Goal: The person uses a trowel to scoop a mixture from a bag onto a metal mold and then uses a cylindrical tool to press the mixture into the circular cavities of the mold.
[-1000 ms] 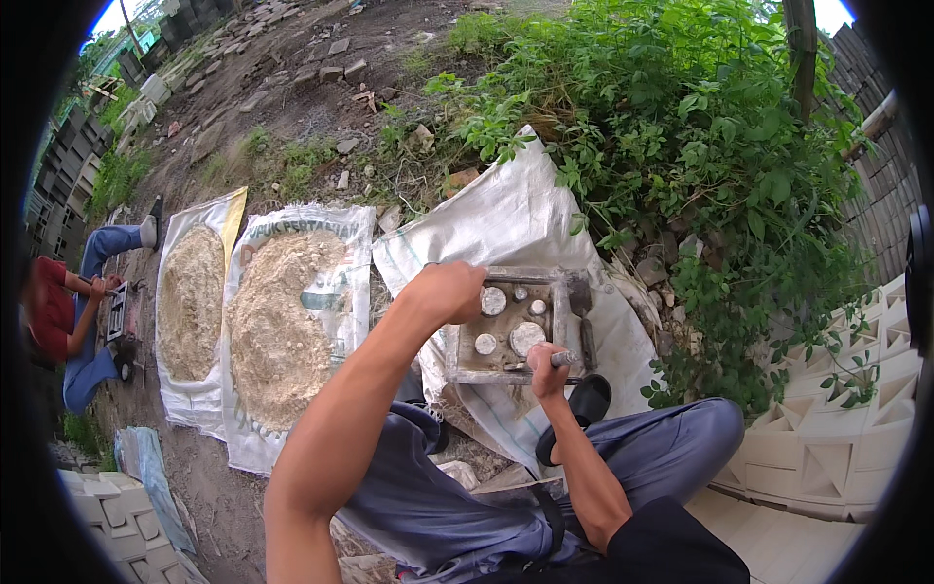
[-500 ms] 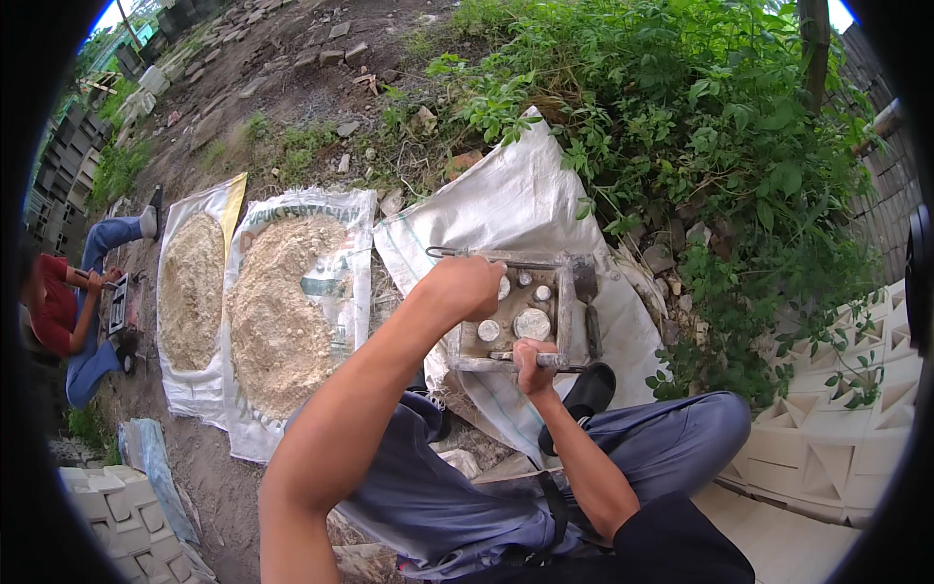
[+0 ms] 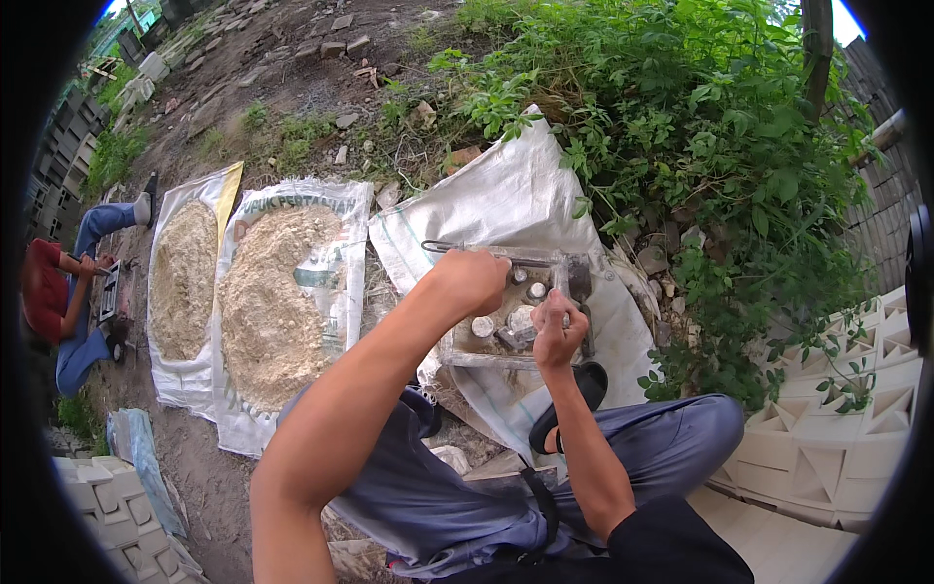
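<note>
A square grey frame (image 3: pixel 491 360) packed with grey material lies on a white woven sack (image 3: pixel 506 200). Several round pale plugs stand in its fill, among them one plug (image 3: pixel 483 327) at the near left. My left hand (image 3: pixel 471 280) is closed over the frame's left side, beside a thin metal rod (image 3: pixel 530 261) with a bent end; what its fingers hold is hidden. My right hand (image 3: pixel 557 331) is wrapped round a pale stick-like tool (image 3: pixel 561 276) above the frame. A dark block (image 3: pixel 510 339) shows beside that hand; whether it belongs to the tool I cannot tell.
Two sacks spread with pale crumbly material (image 3: pixel 272 302) lie to the left. Farther left sits another person (image 3: pixel 44 292) with a similar frame. Leafy plants (image 3: pixel 700 146) crowd the far right, above stacked pale patterned blocks (image 3: pixel 827 428). My crossed legs (image 3: pixel 642 438) are close below the frame.
My right hand has lifted from the frame's near edge and moved farther in, over the plugs, with the tool turned from level to upright. My left hand has barely moved.
</note>
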### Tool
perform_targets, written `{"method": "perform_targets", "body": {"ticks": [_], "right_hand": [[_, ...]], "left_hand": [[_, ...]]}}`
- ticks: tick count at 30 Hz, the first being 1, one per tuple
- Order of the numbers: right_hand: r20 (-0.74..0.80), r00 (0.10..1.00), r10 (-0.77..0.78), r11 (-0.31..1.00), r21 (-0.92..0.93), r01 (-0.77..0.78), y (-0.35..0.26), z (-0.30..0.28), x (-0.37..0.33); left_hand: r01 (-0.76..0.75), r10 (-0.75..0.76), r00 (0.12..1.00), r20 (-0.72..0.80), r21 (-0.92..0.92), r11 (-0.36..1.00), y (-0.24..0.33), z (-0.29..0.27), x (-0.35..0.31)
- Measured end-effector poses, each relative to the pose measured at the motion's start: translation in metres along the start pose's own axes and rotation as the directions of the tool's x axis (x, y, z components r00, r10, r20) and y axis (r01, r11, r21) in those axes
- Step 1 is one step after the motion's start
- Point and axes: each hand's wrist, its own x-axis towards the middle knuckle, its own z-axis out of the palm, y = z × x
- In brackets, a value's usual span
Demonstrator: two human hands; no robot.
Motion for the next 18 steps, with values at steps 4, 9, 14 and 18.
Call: {"method": "perform_targets", "body": {"ticks": [4, 9, 14, 18], "right_hand": [[0.122, 0.992, -0.019, 0.973, -0.228, 0.047, 0.019, -0.003, -0.001], [-0.052, 0.997, -0.05, 0.962, -0.272, 0.034, 0.0, 0.008, -0.006], [0.114, 0.957, -0.266, 0.801, -0.526, 0.285, 0.027, 0.006, -0.015], [-0.018, 0.981, -0.194, 0.907, -0.384, 0.173, -0.006, 0.009, -0.021]], "left_hand": [[-0.031, 0.031, 0.999, -0.028, 0.027, 0.999, -0.004, 0.007, 0.002], [-0.002, 0.002, 1.0, 0.003, 0.002, 1.0, 0.003, 0.005, -0.003], [-0.032, 0.032, 0.999, 0.006, 0.011, 0.999, 0.004, 0.004, -0.005], [-0.025, 0.025, 0.999, 0.023, 0.013, 1.0, 0.009, 0.004, 0.003]]}}
